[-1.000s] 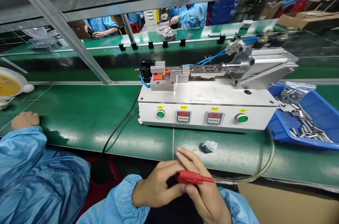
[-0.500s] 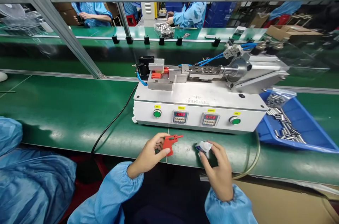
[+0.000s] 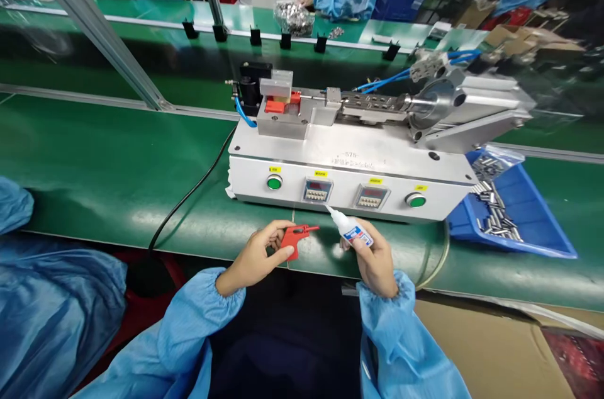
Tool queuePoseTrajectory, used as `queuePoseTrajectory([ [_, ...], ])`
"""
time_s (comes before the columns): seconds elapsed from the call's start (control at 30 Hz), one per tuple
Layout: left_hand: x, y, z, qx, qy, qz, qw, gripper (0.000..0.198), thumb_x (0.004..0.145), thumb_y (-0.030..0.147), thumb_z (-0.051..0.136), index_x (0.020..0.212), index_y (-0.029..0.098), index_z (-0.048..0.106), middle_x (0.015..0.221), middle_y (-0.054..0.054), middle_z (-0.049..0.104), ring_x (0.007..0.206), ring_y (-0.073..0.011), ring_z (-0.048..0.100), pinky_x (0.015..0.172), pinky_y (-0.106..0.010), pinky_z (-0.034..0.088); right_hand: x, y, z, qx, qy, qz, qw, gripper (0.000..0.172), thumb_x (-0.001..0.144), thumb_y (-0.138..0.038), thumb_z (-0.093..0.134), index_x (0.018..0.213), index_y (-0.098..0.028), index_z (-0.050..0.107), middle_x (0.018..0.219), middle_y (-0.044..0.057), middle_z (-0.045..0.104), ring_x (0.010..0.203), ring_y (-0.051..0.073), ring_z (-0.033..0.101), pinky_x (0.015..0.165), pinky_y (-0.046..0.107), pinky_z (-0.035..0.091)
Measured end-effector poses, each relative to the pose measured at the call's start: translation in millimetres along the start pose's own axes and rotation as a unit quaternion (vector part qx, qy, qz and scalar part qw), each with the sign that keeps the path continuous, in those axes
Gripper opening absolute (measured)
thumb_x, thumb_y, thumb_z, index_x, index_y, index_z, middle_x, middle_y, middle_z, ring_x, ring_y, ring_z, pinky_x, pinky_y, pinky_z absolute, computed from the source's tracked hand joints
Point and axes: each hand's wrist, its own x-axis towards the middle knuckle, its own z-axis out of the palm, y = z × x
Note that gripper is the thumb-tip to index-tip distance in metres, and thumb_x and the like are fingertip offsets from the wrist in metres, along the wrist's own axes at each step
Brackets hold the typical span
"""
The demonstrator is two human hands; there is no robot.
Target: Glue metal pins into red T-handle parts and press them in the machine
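Note:
Between the thumb and fingers of my left hand point(image 3: 262, 255) is a red plastic gun-shaped piece point(image 3: 295, 241), its thin tip pointing right. My right hand point(image 3: 375, 257) grips a small white glue bottle point(image 3: 353, 229) with a blue and red label. The bottle tilts, and its narrow nozzle points up and left, a short way right of and above the red tip; the two are apart. Both hands are over the front edge of the green bench, just before a white press machine point(image 3: 349, 163). Another red piece point(image 3: 282, 102) sits in the metal fixture at the machine's left end.
A blue bin point(image 3: 538, 216) holding metal tubes stands right of the machine. A black cable point(image 3: 192, 190) runs across the bench at left. Beside me at left is a person's blue sleeve point(image 3: 61, 298). More people work at the far bench. Cardboard point(image 3: 486, 348) lies at lower right.
My right hand has turned the glue bottle, so its nozzle now points up and left. My left hand still holds the red piece. The camera view has tilted downward.

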Motion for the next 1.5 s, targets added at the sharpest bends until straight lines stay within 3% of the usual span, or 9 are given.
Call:
queuePoseTrajectory([
  [0.1,0,2,-2.0,0.021,0.004,0.0,1.0,0.041,0.095,0.035,0.068,0.133,0.018,0.065,0.096,-0.005,0.076,0.084,-0.0175,0.068,0.075,-0.028,0.054,0,10,3,0.049,0.027,0.019,0.998,0.045,0.086,-0.063,0.072,0.112,-0.026,0.067,0.076,0.0,0.064,0.059,0.018,0.056,0.057,0.034,0.051],
  [0.27,0,7,-2.4,0.045,0.003,0.006,0.999,0.039,0.096,0.035,0.066,0.131,0.018,0.067,0.089,-0.002,0.073,0.075,-0.0148,0.063,0.072,-0.026,0.052,-3,16,6,0.051,0.126,0.024,0.99,0.045,0.077,-0.065,0.078,0.092,-0.024,0.067,0.076,0.003,0.065,0.058,0.017,0.056,0.053,0.031,0.047],
  [0.4,-1,10,-1.5,0.063,0.009,-0.003,0.998,0.039,0.097,0.036,0.065,0.131,0.019,0.069,0.084,0.0,0.07,0.071,-0.0132,0.06,0.069,-0.025,0.051,-3,18,10,0.045,0.174,0.01,0.984,0.042,0.082,-0.064,0.073,0.09,-0.024,0.068,0.068,0.0,0.059,0.053,0.015,0.05,0.05,0.03,0.044],
  [0.73,0,10,-1.4,0.052,0.014,0.004,0.999,0.037,0.094,0.031,0.065,0.128,0.018,0.071,0.078,0.002,0.064,0.068,-0.0119,0.057,0.066,-0.023,0.05,-4,21,15,-0.038,0.188,-0.009,0.981,0.047,0.084,-0.068,0.073,0.086,-0.021,0.069,0.066,-0.001,0.061,0.052,0.013,0.049,0.051,0.028,0.042],
  [1.5,-1,10,-1.5,0.057,0.014,0.007,0.998,0.037,0.094,0.03,0.066,0.129,0.019,0.07,0.079,0.002,0.065,0.067,-0.012,0.058,0.067,-0.023,0.051,-8,31,13,-0.033,0.182,-0.01,0.983,0.042,0.084,-0.064,0.076,0.09,-0.022,0.074,0.078,0.003,0.071,0.061,0.016,0.057,0.059,0.031,0.048],
])
